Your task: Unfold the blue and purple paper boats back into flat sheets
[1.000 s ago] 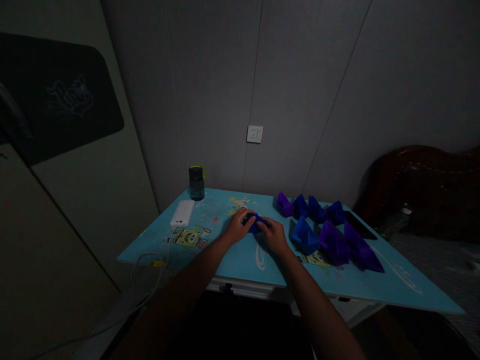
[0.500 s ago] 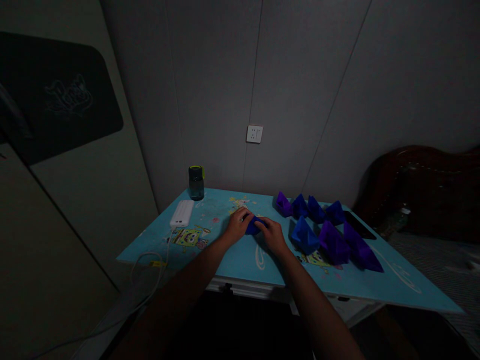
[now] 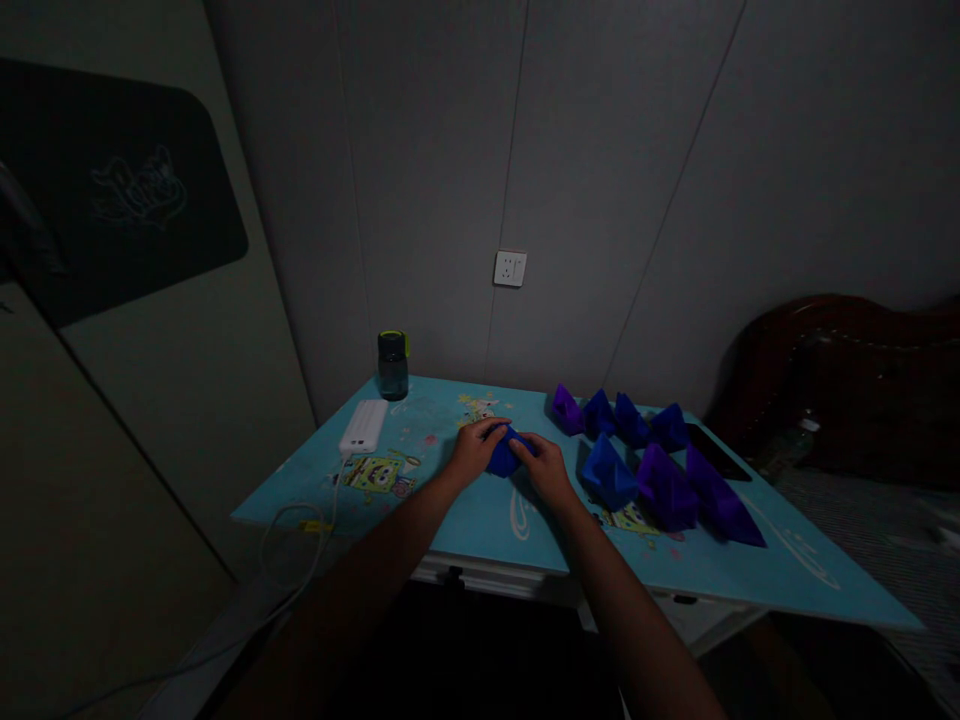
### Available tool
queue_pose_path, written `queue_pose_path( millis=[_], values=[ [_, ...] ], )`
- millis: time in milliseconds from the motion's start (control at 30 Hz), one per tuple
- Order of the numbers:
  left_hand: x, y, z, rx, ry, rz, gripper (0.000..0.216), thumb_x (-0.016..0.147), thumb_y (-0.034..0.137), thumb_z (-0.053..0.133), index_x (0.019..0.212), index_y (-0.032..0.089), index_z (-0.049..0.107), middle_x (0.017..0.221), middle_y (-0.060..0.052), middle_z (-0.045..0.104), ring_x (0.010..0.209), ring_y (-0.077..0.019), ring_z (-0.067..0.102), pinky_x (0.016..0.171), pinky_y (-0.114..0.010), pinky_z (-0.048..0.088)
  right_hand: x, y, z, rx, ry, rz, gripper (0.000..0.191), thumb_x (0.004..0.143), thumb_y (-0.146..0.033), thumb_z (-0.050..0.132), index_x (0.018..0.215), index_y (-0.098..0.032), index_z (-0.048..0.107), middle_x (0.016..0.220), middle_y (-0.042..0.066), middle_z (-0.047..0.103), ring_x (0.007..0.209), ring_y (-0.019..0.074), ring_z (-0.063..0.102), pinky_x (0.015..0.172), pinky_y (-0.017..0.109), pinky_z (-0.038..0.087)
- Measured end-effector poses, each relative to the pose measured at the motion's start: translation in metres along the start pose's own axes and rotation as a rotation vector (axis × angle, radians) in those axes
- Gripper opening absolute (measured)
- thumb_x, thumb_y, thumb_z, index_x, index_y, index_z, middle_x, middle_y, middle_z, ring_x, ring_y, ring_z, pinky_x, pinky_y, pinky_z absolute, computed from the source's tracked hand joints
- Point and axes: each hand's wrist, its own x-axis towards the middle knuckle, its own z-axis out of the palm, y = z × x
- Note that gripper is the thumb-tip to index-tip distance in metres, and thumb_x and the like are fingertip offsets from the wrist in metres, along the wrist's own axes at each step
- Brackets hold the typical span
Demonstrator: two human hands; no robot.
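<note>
A dark blue piece of folded paper (image 3: 504,456) is held between my two hands over the middle of the blue table. My left hand (image 3: 474,450) grips its left side, the thumb on the near face and the fingers behind. On the right side my right hand (image 3: 547,468) pinches it, thumb in front. Part of the paper is hidden by the fingers. To the right stand several folded paper boats: a bright blue boat (image 3: 608,474) nearest my right hand, then a purple boat (image 3: 666,488) and a long purple boat (image 3: 721,498).
Behind them is a row of smaller boats, with a purple one (image 3: 568,410) at its left end. A dark flat tablet-like object (image 3: 720,453) lies beyond. At left are a white power bank (image 3: 364,427) with a cable (image 3: 334,500) and a dark bottle (image 3: 393,367).
The folded paper has tilted and shows more of its front face, reaching slightly lower between my hands. My fingers have shifted a little on it; the boats stay in place.
</note>
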Motion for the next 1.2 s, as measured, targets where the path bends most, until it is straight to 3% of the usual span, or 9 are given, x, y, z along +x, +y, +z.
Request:
queue_pose_path(
  millis=[133,233,400,533,700,867,967,1100,1200],
  values=[
    [0.004,-0.008,0.0,-0.065,0.039,-0.059,0.031,0.089,0.034,0.058,0.112,0.017,0.068,0.109,-0.01,0.072,0.1,-0.023,0.068,0.091,-0.038,0.054,0.0,0.003,-0.001,-0.01,0.015,0.028,0.044,0.078,-0.052,0.067,0.101,-0.015,0.073,0.073,0.004,0.071,0.062,0.0174,0.06,0.059,0.029,0.049],
    [0.002,-0.007,0.0,-0.038,0.004,-0.024,0.038,0.093,0.036,0.053,0.125,0.018,0.061,0.121,-0.012,0.068,0.108,-0.0225,0.065,0.097,-0.04,0.051,0.002,0.006,-0.004,0.004,0.071,0.073,0.049,0.078,-0.053,0.067,0.106,-0.013,0.07,0.048,-0.005,0.052,0.042,0.0108,0.043,0.044,0.023,0.036],
    [-0.007,0.008,-0.007,0.156,-0.179,0.265,0.047,0.09,0.036,0.06,0.136,0.023,0.054,0.147,-0.012,0.047,0.137,-0.0254,0.043,0.117,-0.047,0.031,0.01,0.012,-0.011,0.151,0.27,0.2,0.053,0.071,-0.058,0.069,0.101,-0.014,0.069,0.053,-0.002,0.057,0.042,0.0117,0.047,0.041,0.024,0.038],
    [-0.009,0.013,-0.012,0.267,-0.341,0.315,0.067,0.075,0.041,0.078,0.136,0.027,0.054,0.151,-0.013,0.04,0.138,-0.0293,0.041,0.115,-0.048,0.033,0.012,0.009,-0.012,0.166,0.308,0.282,0.056,0.067,-0.061,0.069,0.095,-0.012,0.07,0.058,0.001,0.063,0.043,0.015,0.054,0.041,0.026,0.042],
    [-0.004,0.008,-0.012,0.356,-0.274,0.278,0.035,0.082,0.037,0.072,0.113,0.023,0.067,0.122,-0.01,0.066,0.119,-0.0264,0.057,0.108,-0.044,0.039,0.003,-0.002,-0.009,-0.021,0.187,0.162,0.056,0.082,-0.067,0.05,0.076,-0.015,0.068,0.048,0.0,0.055,0.045,0.0168,0.052,0.046,0.028,0.039],
    [-0.006,0.009,-0.01,0.327,-0.193,0.076,0.026,0.088,0.043,0.061,0.097,0.019,0.068,0.081,-0.003,0.07,0.077,-0.0202,0.065,0.076,-0.031,0.05,0.0,-0.002,-0.01,-0.333,0.236,-0.046,0.058,0.091,-0.062,0.043,0.054,-0.02,0.057,0.054,0.0,0.052,0.056,0.0153,0.048,0.057,0.028,0.038],
    [-0.007,0.009,-0.008,0.289,-0.167,0.037,0.03,0.089,0.045,0.057,0.087,0.017,0.066,0.068,0.0,0.064,0.066,-0.0169,0.06,0.065,-0.027,0.046,0.0,-0.001,-0.008,-0.325,0.187,-0.125,0.052,0.092,-0.058,0.044,0.061,-0.02,0.061,0.063,0.002,0.056,0.064,0.0168,0.051,0.063,0.028,0.04],
    [-0.006,0.006,-0.006,0.227,-0.19,0.014,0.031,0.089,0.045,0.056,0.082,0.016,0.064,0.07,0.001,0.062,0.067,-0.0153,0.057,0.064,-0.026,0.043,-0.001,-0.003,-0.005,-0.187,0.064,-0.134,0.044,0.091,-0.055,0.048,0.086,-0.017,0.069,0.081,0.006,0.067,0.074,0.0188,0.058,0.07,0.029,0.045],
    [-0.007,0.004,-0.005,0.2,-0.224,-0.007,0.033,0.089,0.046,0.054,0.081,0.015,0.063,0.07,0.001,0.062,0.067,-0.0147,0.055,0.064,-0.026,0.043,-0.001,-0.003,-0.005,-0.168,0.049,-0.125,0.042,0.09,-0.054,0.052,0.087,-0.016,0.07,0.08,0.006,0.069,0.073,0.019,0.059,0.069,0.029,0.045]
  ],
)
